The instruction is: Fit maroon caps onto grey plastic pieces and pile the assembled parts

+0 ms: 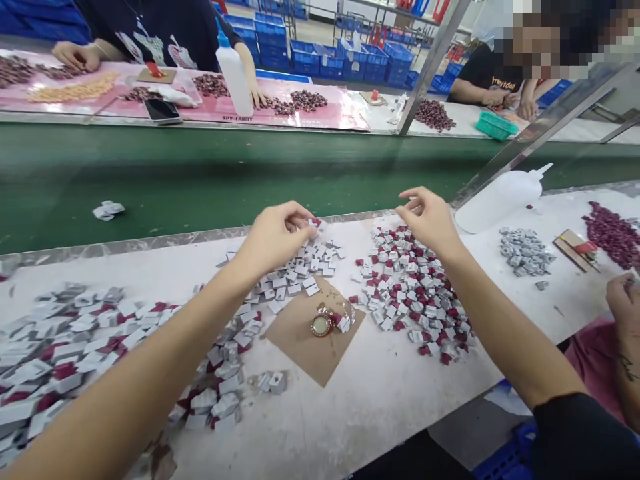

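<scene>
My left hand [280, 237] is at the far edge of the white table, thumb and fingertips closed on a small grey and dark red piece [314, 223]. Beneath it lie loose grey pieces [300, 273]. My right hand [425, 217] hovers at the far end of a pile of grey and red pieces [410, 287], thumb and fingers apart with nothing between them. Between my arms, a brown square card [320, 360] carries a small round container [321, 324] with a pale centre, and a grey and red piece beside it.
More grey and red pieces [65, 353] cover the left side. A white bottle [500, 200] lies beyond my right wrist. Across the green belt [225, 173], people work at a second table. Another person's hand [623, 300] is at the right edge.
</scene>
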{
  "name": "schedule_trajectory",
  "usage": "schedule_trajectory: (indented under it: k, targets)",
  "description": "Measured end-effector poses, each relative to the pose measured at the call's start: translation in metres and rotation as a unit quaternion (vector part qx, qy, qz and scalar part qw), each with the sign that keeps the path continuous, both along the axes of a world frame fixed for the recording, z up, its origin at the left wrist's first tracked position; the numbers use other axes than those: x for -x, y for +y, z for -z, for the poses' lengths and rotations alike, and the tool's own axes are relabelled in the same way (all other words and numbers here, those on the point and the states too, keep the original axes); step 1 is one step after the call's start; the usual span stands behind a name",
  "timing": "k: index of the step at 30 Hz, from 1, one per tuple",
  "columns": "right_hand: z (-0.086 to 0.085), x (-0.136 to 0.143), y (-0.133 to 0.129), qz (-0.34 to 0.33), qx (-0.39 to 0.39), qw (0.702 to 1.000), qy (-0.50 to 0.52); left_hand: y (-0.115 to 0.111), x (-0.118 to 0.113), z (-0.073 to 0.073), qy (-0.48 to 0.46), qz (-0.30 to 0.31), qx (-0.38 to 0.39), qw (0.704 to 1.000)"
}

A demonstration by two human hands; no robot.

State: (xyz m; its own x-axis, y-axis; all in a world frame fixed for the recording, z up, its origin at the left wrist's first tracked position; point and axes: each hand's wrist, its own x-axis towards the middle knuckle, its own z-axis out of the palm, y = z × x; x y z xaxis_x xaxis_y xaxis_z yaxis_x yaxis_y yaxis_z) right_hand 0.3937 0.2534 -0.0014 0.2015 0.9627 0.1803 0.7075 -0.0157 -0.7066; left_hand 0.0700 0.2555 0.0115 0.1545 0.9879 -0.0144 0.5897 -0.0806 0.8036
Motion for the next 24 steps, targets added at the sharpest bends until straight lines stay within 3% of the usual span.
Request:
schedule_trajectory:
  k: [2, 5, 10, 14, 17, 21, 24]
  targets:
    - [0.006, -0.025, 0.039, 0.087, 0.068, 0.990, -0.085, 0.028, -0.002, 0.003, 0.016, -0.075, 0.039, 0.996]
    - [0.019, -0.043, 0.080, 0.118, 0.112, 0.980, -0.117, 0.059, -0.009, 0.011, 0.033, -0.121, 0.068, 0.990]
    - [0.037, -0.036, 0.098, 0.118, 0.128, 0.976, -0.130, 0.081, -0.021, 0.028, 0.051, -0.113, 0.074, 0.990]
    - [0.035, -0.023, 0.092, 0.085, 0.105, 0.983, -0.122, 0.087, -0.021, 0.037, 0.073, -0.116, 0.082, 0.987]
    - [0.027, -0.010, 0.080, 0.026, 0.096, 0.990, -0.095, 0.083, -0.015, 0.036, 0.083, -0.114, 0.081, 0.987]
    - [0.008, 0.015, 0.045, -0.082, 0.044, 0.995, 0.022, 0.054, -0.011, 0.019, 0.078, -0.100, 0.053, 0.991]
    - [-0.011, 0.040, 0.005, -0.172, -0.022, 0.975, 0.136, 0.020, -0.020, 0.001, -0.021, -0.007, 0.024, 0.999]
